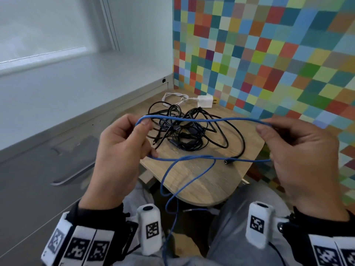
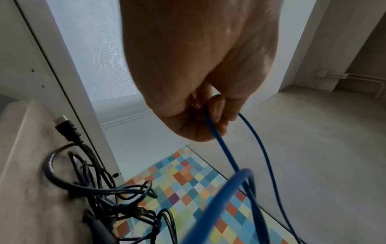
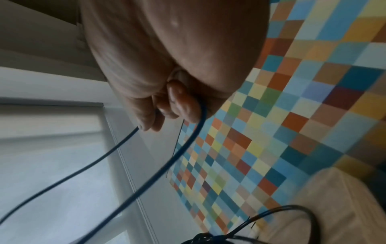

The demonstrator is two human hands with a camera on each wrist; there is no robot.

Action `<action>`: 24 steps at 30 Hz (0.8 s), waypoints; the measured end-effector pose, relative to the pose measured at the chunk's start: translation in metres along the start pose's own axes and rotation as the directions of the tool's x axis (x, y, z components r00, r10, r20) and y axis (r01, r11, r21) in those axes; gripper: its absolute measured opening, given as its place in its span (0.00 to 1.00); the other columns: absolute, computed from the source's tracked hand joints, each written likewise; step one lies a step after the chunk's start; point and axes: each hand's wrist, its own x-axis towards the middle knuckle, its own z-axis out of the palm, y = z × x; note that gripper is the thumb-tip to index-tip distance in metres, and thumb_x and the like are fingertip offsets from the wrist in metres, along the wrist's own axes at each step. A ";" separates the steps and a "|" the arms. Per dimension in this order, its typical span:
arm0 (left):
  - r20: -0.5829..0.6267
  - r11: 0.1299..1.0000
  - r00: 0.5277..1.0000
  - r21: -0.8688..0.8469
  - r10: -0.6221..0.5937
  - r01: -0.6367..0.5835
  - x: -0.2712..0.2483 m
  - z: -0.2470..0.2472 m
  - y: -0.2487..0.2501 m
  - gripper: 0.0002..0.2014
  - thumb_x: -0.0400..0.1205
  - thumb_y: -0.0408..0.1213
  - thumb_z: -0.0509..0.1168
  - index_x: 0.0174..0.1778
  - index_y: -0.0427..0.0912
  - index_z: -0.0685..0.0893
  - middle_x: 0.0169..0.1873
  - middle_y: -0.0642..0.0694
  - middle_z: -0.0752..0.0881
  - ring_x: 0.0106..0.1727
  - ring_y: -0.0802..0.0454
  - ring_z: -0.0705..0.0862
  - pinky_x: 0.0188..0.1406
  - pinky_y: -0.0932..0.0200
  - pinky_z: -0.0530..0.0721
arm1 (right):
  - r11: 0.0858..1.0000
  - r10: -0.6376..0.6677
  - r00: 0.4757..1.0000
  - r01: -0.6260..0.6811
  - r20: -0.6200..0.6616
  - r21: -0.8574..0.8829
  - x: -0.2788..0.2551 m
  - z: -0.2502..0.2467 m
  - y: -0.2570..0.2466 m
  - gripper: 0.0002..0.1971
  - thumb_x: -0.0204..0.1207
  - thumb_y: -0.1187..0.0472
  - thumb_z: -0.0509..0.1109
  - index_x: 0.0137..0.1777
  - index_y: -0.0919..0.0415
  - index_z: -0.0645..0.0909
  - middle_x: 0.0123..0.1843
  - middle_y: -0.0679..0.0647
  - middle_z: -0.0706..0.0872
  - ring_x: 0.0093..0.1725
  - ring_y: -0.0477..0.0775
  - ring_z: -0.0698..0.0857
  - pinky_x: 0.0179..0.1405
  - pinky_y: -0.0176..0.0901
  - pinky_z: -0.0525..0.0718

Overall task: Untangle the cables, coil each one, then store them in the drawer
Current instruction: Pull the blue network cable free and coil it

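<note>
Both hands held the blue cable (image 1: 199, 120) above the bench (image 1: 201, 181): left hand (image 1: 123, 148) and right hand (image 1: 299, 150) each pinched a loop end. Even loops and steady tension would keep the coil clear of the black tangle (image 1: 184, 129).

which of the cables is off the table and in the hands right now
The blue cable, stretched in a loop between the left hand and right hand. The black tangle and the white charger cable lie on the table.
</note>
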 end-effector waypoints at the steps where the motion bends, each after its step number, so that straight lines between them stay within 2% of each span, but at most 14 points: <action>1: 0.018 1.000 1.000 0.000 0.006 -0.006 0.000 -0.002 0.001 0.09 0.81 0.35 0.71 0.34 0.47 0.87 0.23 0.38 0.67 0.21 0.54 0.66 0.26 0.56 0.79 | 1.000 -0.016 1.000 0.016 -0.009 0.003 0.000 0.001 0.000 0.03 0.80 0.54 0.79 0.47 0.42 0.92 0.32 0.46 0.89 0.27 0.49 0.82 0.31 0.46 0.82; 3: 0.058 0.995 0.998 0.092 0.032 -0.037 0.001 -0.008 0.002 0.04 0.75 0.41 0.74 0.34 0.49 0.88 0.22 0.52 0.74 0.20 0.54 0.70 0.28 0.54 0.75 | 0.994 0.023 1.000 -0.022 -0.009 0.104 0.001 0.003 0.000 0.03 0.82 0.54 0.77 0.46 0.48 0.91 0.26 0.50 0.84 0.22 0.52 0.79 0.29 0.52 0.83; 4: 0.080 0.986 0.996 0.162 0.037 -0.049 0.002 -0.011 0.002 0.04 0.72 0.44 0.74 0.34 0.50 0.89 0.23 0.53 0.77 0.22 0.52 0.73 0.30 0.52 0.75 | 0.979 0.084 0.996 -0.084 0.010 0.186 0.001 0.005 -0.001 0.06 0.82 0.54 0.76 0.45 0.53 0.89 0.23 0.50 0.79 0.20 0.52 0.76 0.28 0.53 0.85; 6: 0.134 0.958 0.991 0.281 0.019 -0.057 0.001 -0.015 0.002 0.06 0.71 0.47 0.76 0.37 0.50 0.90 0.27 0.48 0.81 0.27 0.47 0.75 0.34 0.49 0.74 | 0.898 0.227 0.969 -0.247 0.095 0.365 -0.001 0.008 -0.002 0.12 0.80 0.51 0.73 0.42 0.59 0.85 0.23 0.53 0.70 0.20 0.52 0.70 0.26 0.52 0.87; 9: 0.228 0.917 0.973 0.394 -0.035 -0.059 -0.003 -0.012 0.002 0.10 0.72 0.48 0.83 0.38 0.49 0.91 0.31 0.37 0.83 0.31 0.52 0.75 0.34 0.54 0.73 | 0.824 0.311 0.924 -0.378 0.222 0.422 -0.007 0.016 -0.003 0.13 0.81 0.51 0.68 0.38 0.56 0.84 0.22 0.52 0.63 0.18 0.51 0.62 0.19 0.45 0.79; 11: 0.273 0.858 0.956 0.511 -0.108 -0.049 -0.004 -0.007 0.002 0.10 0.71 0.49 0.83 0.40 0.52 0.91 0.32 0.41 0.85 0.29 0.56 0.77 0.31 0.60 0.77 | 0.826 0.306 0.920 -0.384 0.246 0.411 -0.007 0.018 -0.005 0.13 0.80 0.50 0.68 0.36 0.53 0.85 0.21 0.50 0.61 0.18 0.49 0.59 0.17 0.38 0.68; 13: 0.304 0.738 0.925 0.674 -0.228 -0.040 -0.003 -0.006 0.000 0.13 0.68 0.52 0.84 0.44 0.59 0.89 0.36 0.53 0.88 0.26 0.60 0.78 0.31 0.60 0.79 | 0.818 0.290 0.930 -0.364 0.227 0.446 -0.005 0.017 -0.009 0.13 0.80 0.51 0.69 0.37 0.54 0.85 0.21 0.50 0.62 0.17 0.49 0.58 0.18 0.35 0.62; 15: 0.346 0.624 0.861 0.780 -0.372 -0.044 -0.005 -0.005 -0.003 0.16 0.67 0.53 0.85 0.47 0.62 0.89 0.40 0.62 0.89 0.23 0.64 0.77 0.29 0.64 0.79 | 0.818 0.254 0.948 -0.317 0.193 0.480 -0.002 0.016 -0.013 0.12 0.81 0.51 0.69 0.39 0.56 0.86 0.21 0.50 0.62 0.18 0.49 0.57 0.18 0.35 0.60; 17: 0.380 0.566 0.817 0.820 -0.434 -0.082 -0.009 0.001 -0.006 0.12 0.71 0.49 0.84 0.46 0.60 0.90 0.38 0.64 0.90 0.23 0.66 0.78 0.27 0.71 0.75 | 0.838 0.214 0.964 -0.264 0.158 0.477 -0.001 0.016 -0.016 0.12 0.81 0.50 0.70 0.40 0.56 0.87 0.21 0.50 0.62 0.19 0.49 0.57 0.19 0.36 0.60; 19: 0.445 0.619 0.802 0.776 -0.398 -0.123 -0.011 0.003 -0.003 0.05 0.75 0.45 0.82 0.41 0.56 0.93 0.29 0.65 0.88 0.21 0.66 0.76 0.25 0.73 0.70 | 0.875 0.184 0.976 -0.218 0.121 0.432 -0.001 0.015 -0.017 0.12 0.80 0.48 0.71 0.41 0.54 0.88 0.21 0.50 0.63 0.19 0.50 0.59 0.20 0.38 0.61; 21: 0.516 0.789 0.797 0.609 -0.314 -0.083 -0.011 -0.002 0.003 0.02 0.75 0.43 0.82 0.40 0.53 0.95 0.28 0.59 0.90 0.25 0.62 0.77 0.29 0.66 0.75 | 0.902 0.173 0.982 -0.191 0.081 0.388 0.000 0.014 -0.017 0.11 0.79 0.48 0.72 0.44 0.55 0.88 0.22 0.48 0.68 0.19 0.49 0.63 0.22 0.42 0.65; 23: 0.506 0.940 0.846 0.341 -0.167 -0.019 -0.008 -0.009 0.008 0.03 0.74 0.42 0.82 0.42 0.50 0.96 0.29 0.48 0.91 0.28 0.57 0.80 0.29 0.66 0.78 | 0.898 0.179 0.980 -0.197 0.082 0.393 0.001 0.013 -0.014 0.12 0.75 0.48 0.75 0.48 0.56 0.88 0.26 0.46 0.78 0.21 0.47 0.71 0.25 0.46 0.74; 24: 0.464 0.975 0.880 0.224 -0.100 -0.007 -0.007 -0.011 0.008 0.04 0.74 0.42 0.83 0.42 0.50 0.96 0.29 0.46 0.90 0.26 0.56 0.78 0.26 0.67 0.75 | 0.879 0.186 0.975 -0.219 0.117 0.423 0.000 0.014 -0.012 0.14 0.72 0.46 0.77 0.50 0.56 0.89 0.29 0.47 0.81 0.25 0.48 0.75 0.30 0.48 0.80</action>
